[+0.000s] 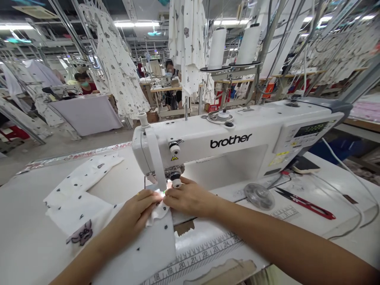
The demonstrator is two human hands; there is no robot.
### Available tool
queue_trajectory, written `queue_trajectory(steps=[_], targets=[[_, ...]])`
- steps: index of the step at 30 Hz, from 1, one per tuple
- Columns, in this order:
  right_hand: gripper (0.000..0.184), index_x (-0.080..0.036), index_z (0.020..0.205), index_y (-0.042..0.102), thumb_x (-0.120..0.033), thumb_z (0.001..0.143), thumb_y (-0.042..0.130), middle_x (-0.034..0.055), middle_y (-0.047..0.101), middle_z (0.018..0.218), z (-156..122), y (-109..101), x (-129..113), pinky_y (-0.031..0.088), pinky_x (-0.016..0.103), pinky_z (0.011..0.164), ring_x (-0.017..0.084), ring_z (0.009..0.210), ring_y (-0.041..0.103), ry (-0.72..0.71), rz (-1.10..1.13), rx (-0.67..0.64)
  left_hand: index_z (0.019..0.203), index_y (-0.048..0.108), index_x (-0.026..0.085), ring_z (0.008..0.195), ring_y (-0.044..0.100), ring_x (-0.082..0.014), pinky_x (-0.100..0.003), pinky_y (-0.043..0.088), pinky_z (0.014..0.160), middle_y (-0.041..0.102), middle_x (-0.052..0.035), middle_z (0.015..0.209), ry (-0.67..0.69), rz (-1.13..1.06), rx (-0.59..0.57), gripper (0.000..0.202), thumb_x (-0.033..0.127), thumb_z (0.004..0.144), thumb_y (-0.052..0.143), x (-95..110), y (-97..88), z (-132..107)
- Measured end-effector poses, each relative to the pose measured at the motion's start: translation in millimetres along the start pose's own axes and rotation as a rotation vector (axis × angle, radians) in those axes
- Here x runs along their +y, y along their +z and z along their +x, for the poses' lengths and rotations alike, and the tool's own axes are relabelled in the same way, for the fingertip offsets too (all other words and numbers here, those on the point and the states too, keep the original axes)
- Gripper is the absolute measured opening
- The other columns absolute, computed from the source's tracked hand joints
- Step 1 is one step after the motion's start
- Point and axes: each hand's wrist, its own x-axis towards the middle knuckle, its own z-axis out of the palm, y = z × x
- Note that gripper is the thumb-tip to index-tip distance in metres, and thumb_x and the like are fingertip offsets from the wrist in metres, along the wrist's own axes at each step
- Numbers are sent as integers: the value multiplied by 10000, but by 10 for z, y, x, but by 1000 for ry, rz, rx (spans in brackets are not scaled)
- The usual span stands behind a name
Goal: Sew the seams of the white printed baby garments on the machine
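Two bare hands of the wearer work at the needle area of a white Brother sewing machine (225, 134). The left hand (133, 213) is closed in a pinch on a white fabric panel printed with small dark motifs (89, 206). The right hand (190, 196) likewise grasps the panel, its fingers gathering a raised fold directly opposite the left hand. The two hands are nearly touching, just in front of the machine's lit needle area; the needle itself is too small to confirm.

The panel lies flat across a white sewing table (29, 221), its fold reaching under the machine head. To the right of the right hand lie a round clear plastic disc (259, 196) and red-handled thread snips (305, 206), apart from each other. A printed measuring scale (202, 253) runs along the table's near edge. Two white thread cones (216, 47) stand on a stand behind the machine. Printed white garments (118, 67) hang beyond, and a masked co-worker (169, 73) sits at a distant table.
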Motion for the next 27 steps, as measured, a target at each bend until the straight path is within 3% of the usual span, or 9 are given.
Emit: queue_trajectory(steps=[2,5,9,12,20,27], targets=[[194,-161,875,600,-100,982,450,15,632,822,13,-6,-17,371,333,808,160,728,519,-57,-44,44,1274,561,274,1068,618,-132,-260,526,921,639,-25,1181,23,23,22,333,161,999,413,-7,12,-2],[233,-159,802,611,-92,967,462,13,623,755,-3,-33,-13,373,346,805,163,692,506,-124,-64,42,1262,579,239,1129,598,-160,-301,522,957,646,-39,1228,178,125,34,357,101,979,412,8,1,-15],[144,-160,901,641,-140,962,513,35,661,918,-73,-113,27,362,331,876,172,843,533,-89,105,-60,1239,607,184,1191,580,-195,-351,520,1002,670,-63,1234,369,273,-2,417,14,927,389,63,-25,-37],[139,-180,1040,641,-203,962,529,34,655,1004,-117,-184,29,339,335,931,170,871,518,44,249,-104,1281,586,168,1205,584,-184,-335,525,1012,655,-72,1275,353,296,-53,484,-24,888,378,77,-26,-51],[161,-186,1039,645,-200,964,504,30,634,976,-94,-207,-10,280,344,1014,179,905,496,189,276,-160,1325,574,248,1237,584,-178,-347,526,1022,605,-24,1365,239,262,-58,602,-51,846,365,-66,-19,-7],[186,-199,1052,655,-241,995,483,15,642,930,-113,-223,-17,274,341,1025,160,839,506,116,339,-125,1409,482,263,1300,527,-203,-416,504,1051,578,-52,1391,264,278,-89,625,-31,869,366,-12,-88,-31]])
